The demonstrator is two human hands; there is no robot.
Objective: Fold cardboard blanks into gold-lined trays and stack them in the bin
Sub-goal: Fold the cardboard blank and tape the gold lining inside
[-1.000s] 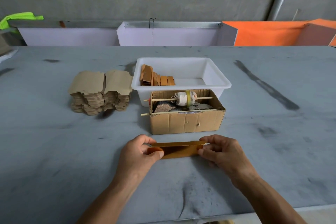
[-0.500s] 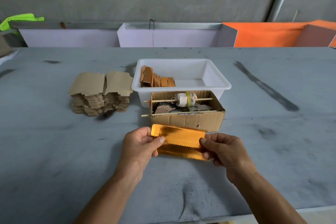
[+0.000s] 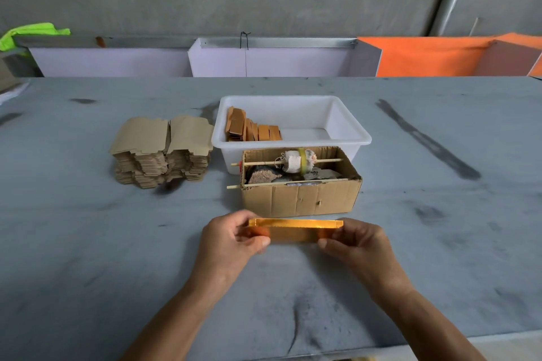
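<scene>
A half-folded gold tray [image 3: 294, 232] is pinched at its ends, long axis crosswise, by the left hand [image 3: 231, 246] and right hand [image 3: 356, 246], just before a cardboard box [image 3: 299, 199], with the white bin [image 3: 346, 114] straight beyond.

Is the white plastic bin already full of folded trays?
No, the white plastic bin holds only a short row of folded trays at its left end, and the rest of its floor is bare.
</scene>
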